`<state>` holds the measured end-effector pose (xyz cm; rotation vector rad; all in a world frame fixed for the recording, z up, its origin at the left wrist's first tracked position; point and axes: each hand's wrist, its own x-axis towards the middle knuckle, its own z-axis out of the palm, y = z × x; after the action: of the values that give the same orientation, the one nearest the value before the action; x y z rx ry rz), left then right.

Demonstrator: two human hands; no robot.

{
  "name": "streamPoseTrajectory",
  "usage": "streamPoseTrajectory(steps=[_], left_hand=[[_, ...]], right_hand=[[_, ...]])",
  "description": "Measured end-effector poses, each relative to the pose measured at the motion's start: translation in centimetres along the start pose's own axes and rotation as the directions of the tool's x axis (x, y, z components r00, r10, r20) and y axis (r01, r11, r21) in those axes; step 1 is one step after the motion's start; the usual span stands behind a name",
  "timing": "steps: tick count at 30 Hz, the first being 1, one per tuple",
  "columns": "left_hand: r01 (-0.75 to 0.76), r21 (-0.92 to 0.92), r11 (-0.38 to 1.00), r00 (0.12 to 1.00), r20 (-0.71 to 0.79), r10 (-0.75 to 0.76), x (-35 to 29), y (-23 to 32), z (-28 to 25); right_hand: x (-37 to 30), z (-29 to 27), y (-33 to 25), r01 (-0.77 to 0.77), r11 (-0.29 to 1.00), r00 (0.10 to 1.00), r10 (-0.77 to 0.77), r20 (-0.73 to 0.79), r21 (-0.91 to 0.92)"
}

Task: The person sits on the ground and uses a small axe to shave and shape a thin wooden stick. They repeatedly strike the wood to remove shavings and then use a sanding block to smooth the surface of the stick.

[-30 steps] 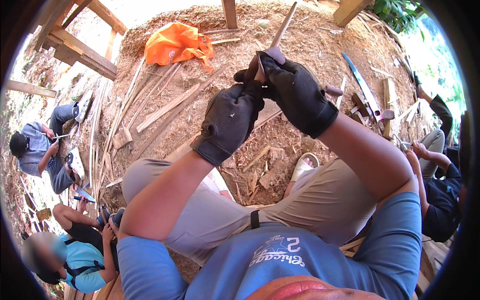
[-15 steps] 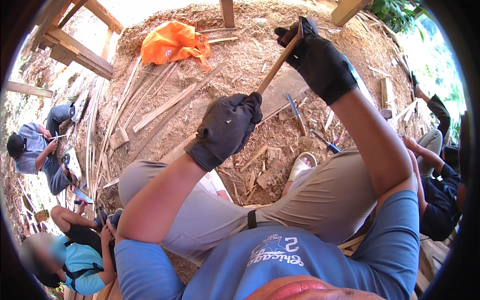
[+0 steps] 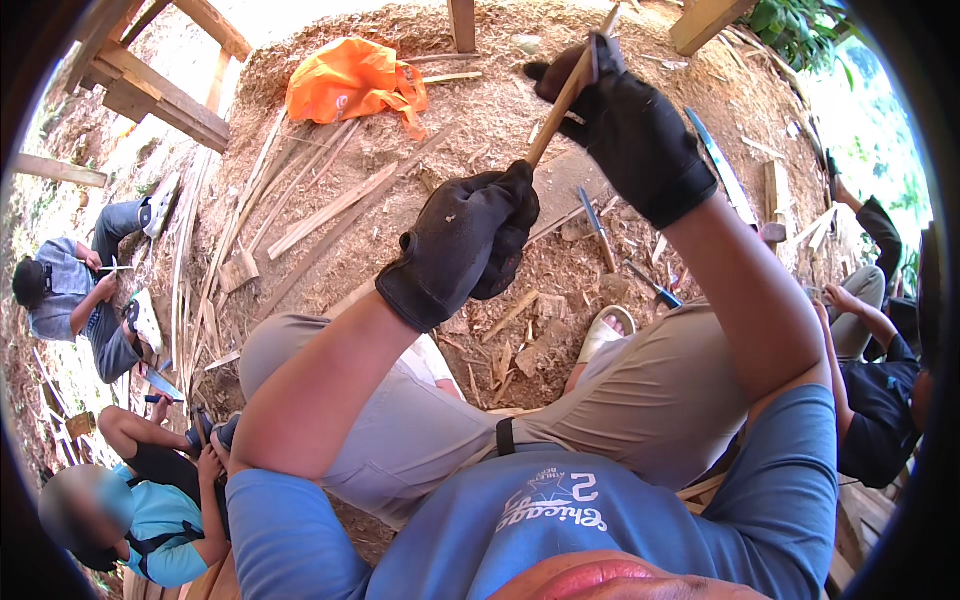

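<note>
Dirt ground (image 3: pixel 330 250) covered in wood shavings and chips pretty much fills the view, outdoors, with timber frame posts (image 3: pixel 160 95) up in the left corner. Far left, a person in a grey shirt (image 3: pixel 60 300) sits on the ground working on something thin, and below them another person in a teal shirt (image 3: pixel 165 525) sits close by. Moving in, long split wood strips (image 3: pixel 320 210) lie scattered across the dirt, with an orange plastic bag (image 3: pixel 350 80) crumpled near the top. Center of the view, the left hand (image 3: pixel 465 250) in a black glove is curled closed around the lower end of a thin wooden stick (image 3: pixel 560 105), which slants up and to the right. The right hand (image 3: pixel 630 125), also black-gloved, is clamped around the stick higher up, fingers wrapped tight. Under the hands there's a sandaled foot (image 3: pixel 605 335) and khaki trousers (image 3: pixel 640 400). A long blade (image 3: pixel 720 170) lies on the ground to the right, and another seated person in dark clothes (image 3: pixel 880 390) is at the far right edge.
</note>
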<state>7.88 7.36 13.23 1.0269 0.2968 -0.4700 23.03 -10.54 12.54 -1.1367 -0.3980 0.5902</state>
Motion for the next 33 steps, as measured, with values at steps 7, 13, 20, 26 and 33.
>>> streamPoseTrajectory(steps=[7, 13, 20, 26, 33], left_hand=[[0.018, 0.131, 0.991, 0.992, -0.124, -0.001, -0.6, 0.1, 0.3], [-0.004, 0.122, 0.993, 0.991, -0.135, 0.021, 0.4, 0.0, -0.5], [-0.091, -0.050, 0.995, 0.949, -0.307, 0.071, 1.6, -0.4, 1.3], [0.010, 0.128, 0.992, 0.976, -0.217, 0.018, -0.5, -0.3, 1.3], [-0.024, 0.175, 0.984, 0.961, -0.268, 0.071, 0.5, -1.4, 1.4]], right_hand=[[1.0, -3.1, -0.7, 0.107, 0.916, 0.992, -0.126, -0.024, -0.387], [-0.8, 0.8, 1.1, 0.008, 0.998, 1.000, -0.009, -0.015, -0.057], [-2.8, 4.5, 3.8, -0.116, 0.993, 0.993, 0.116, 0.036, 0.004], [0.7, -1.4, 0.0, 0.012, 0.992, 0.997, -0.023, -0.079, -0.129], [0.9, -3.4, -0.1, 0.038, 0.990, 0.993, -0.053, -0.105, -0.134]])
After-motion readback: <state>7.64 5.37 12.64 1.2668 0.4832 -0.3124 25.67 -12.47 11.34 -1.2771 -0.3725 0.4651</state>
